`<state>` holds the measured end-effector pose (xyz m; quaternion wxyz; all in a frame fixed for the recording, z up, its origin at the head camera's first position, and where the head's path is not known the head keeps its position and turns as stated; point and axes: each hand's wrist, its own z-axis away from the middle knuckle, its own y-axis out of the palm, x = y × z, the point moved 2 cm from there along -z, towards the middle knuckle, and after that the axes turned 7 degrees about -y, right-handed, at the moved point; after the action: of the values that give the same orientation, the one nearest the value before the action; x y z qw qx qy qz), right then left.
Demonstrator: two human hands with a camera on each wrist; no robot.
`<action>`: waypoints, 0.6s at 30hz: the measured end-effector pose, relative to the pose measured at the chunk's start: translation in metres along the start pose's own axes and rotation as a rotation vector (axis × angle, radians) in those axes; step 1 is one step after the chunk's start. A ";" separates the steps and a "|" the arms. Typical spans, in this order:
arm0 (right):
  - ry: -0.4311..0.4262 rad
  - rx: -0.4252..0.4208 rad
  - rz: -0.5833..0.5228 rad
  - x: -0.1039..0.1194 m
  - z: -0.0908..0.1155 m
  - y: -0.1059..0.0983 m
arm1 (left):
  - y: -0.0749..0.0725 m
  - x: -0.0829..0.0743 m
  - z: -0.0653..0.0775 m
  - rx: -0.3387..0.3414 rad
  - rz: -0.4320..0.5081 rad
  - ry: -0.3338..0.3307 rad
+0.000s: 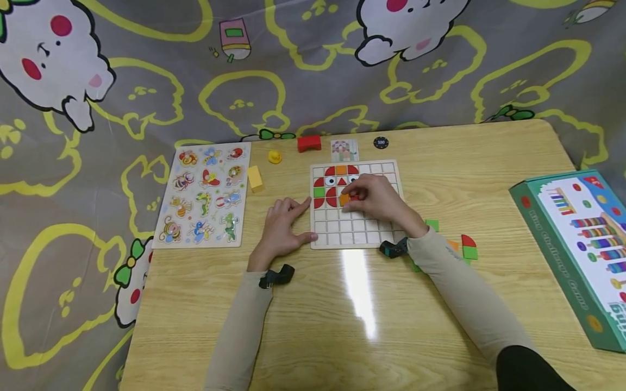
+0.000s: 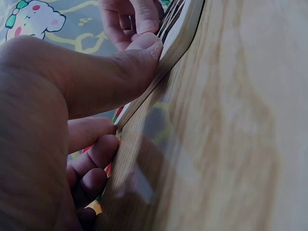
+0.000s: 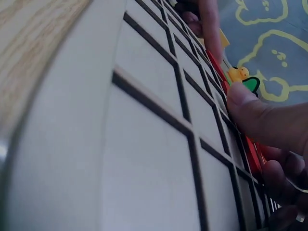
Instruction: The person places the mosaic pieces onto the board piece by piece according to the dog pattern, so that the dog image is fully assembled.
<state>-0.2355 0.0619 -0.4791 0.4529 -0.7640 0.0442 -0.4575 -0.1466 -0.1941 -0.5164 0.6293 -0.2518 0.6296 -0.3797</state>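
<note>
A wooden grid board (image 1: 332, 240) lies on the table, its upper cells holding red, green and orange tiles and round eye tiles. Over its middle, my right hand (image 1: 379, 200) pinches an orange tile (image 1: 344, 199) between thumb and fingers, low against the cells. My left hand (image 1: 282, 228) is at the board's left side, thumb and index finger spread and touching its edge. In the left wrist view the thumb (image 2: 130, 72) rests on the board's rim. The right wrist view shows bare cells close up, with the right thumb (image 3: 255, 113) over the tiles; the held tile is mostly hidden there.
A small pattern card (image 1: 344, 150), a red block (image 1: 309, 143), a yellow duck (image 1: 275, 157) and a black chip (image 1: 381, 143) lie behind the board. An insect puzzle (image 1: 195, 206) and yellow block (image 1: 255, 179) are left. Loose tiles (image 1: 469, 252) lie beside the right forearm; a game box (image 1: 552, 244) sits far right.
</note>
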 end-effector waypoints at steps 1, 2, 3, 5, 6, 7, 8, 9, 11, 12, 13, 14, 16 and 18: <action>0.004 0.008 0.009 0.000 -0.001 0.001 | 0.000 0.000 0.000 0.001 -0.002 0.000; 0.006 0.015 0.017 0.001 -0.001 0.002 | -0.001 0.000 0.000 0.002 -0.002 -0.001; 0.012 0.021 0.024 0.001 -0.002 0.003 | -0.001 0.000 0.000 0.004 -0.003 0.000; 0.017 0.023 0.033 0.002 -0.001 0.002 | -0.002 -0.001 0.000 0.006 -0.002 0.004; 0.018 0.022 0.035 0.003 -0.001 0.002 | -0.002 -0.002 0.000 0.006 -0.001 0.006; 0.019 0.022 0.037 0.003 -0.001 0.001 | -0.003 -0.002 -0.001 0.006 -0.002 0.006; 0.020 0.022 0.038 0.004 -0.001 0.001 | -0.003 -0.002 -0.001 0.006 -0.003 0.005; 0.024 0.024 0.035 0.005 -0.002 0.001 | -0.003 -0.002 -0.001 0.005 -0.005 0.005; 0.029 0.030 0.036 0.006 -0.003 0.001 | -0.003 -0.002 -0.001 0.005 -0.009 0.004; 0.033 0.033 0.036 0.007 -0.003 0.001 | -0.003 -0.002 -0.001 0.004 -0.010 0.005; 0.038 0.035 0.038 0.008 -0.004 0.001 | -0.002 -0.002 -0.001 0.002 -0.012 0.005; 0.041 0.038 0.044 0.008 -0.004 0.001 | -0.002 -0.001 0.000 0.000 -0.011 0.006; 0.034 0.038 0.049 0.009 -0.004 0.000 | -0.001 -0.001 0.000 -0.004 -0.009 0.008; 0.007 0.021 0.050 0.008 -0.001 -0.004 | 0.000 -0.001 0.000 -0.006 -0.006 0.010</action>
<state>-0.2333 0.0598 -0.4709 0.4721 -0.7562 0.0598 -0.4491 -0.1463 -0.1935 -0.5157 0.6243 -0.2538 0.6331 -0.3808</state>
